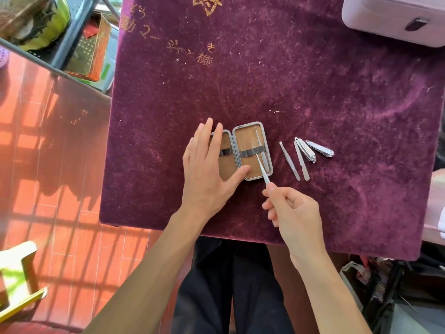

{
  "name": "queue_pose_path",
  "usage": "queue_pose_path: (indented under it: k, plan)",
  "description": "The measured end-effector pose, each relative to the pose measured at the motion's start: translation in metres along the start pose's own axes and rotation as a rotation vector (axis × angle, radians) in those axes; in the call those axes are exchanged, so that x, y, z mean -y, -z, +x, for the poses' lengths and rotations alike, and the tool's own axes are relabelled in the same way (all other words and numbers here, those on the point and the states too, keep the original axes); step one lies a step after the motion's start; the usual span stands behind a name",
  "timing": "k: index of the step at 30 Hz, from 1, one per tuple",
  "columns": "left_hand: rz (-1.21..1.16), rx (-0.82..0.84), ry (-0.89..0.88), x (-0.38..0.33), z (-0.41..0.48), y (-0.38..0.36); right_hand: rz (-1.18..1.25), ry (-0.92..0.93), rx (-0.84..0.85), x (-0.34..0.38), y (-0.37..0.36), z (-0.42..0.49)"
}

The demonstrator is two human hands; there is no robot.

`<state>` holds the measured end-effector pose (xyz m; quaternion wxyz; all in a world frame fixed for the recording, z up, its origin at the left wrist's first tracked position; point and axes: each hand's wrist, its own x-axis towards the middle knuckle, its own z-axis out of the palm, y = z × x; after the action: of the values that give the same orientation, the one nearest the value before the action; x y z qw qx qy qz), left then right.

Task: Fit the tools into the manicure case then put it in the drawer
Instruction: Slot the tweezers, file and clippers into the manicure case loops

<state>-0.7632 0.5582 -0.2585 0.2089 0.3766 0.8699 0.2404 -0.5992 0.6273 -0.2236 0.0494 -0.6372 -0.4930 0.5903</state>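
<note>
A small metal-framed manicure case (pixel 243 143) lies open on the purple velvet table cover (pixel 313 92), tan lining up, with dark elastic bands across both halves. My left hand (pixel 207 169) rests flat on its left half, thumb on the right half. A thin pointed tool (pixel 260 143) sits under the right band. My right hand (pixel 291 213) pinches a slim silver tool (pixel 263 170), its tip at the right band. Tweezers (pixel 289 161), a nail clipper with a swung-out file (pixel 304 155) and a smaller clipper (pixel 320 148) lie to the right of the case.
A pale pink box with a dark latch (pixel 395 18) stands at the table's far right corner. Left of the table are a metal shelf with tins (pixel 79 44), a red tiled floor and a small stool (pixel 19 273). The table's near edge is above my lap.
</note>
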Motion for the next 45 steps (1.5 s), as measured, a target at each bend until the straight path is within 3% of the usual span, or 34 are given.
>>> queue_pose_path:
  k: [13,42,45]
  plan:
    - [0.025,-0.022,-0.007,0.002,0.000,-0.003,-0.132,-0.011,0.002,0.009,-0.014,0.018]
    - [0.019,-0.044,-0.035,0.006,-0.001,-0.005,-0.168,0.027,0.000,0.014,-0.019,0.024]
    - [-0.040,-0.116,-0.035,0.009,-0.005,-0.006,-0.166,0.083,-0.065,0.014,-0.005,0.021]
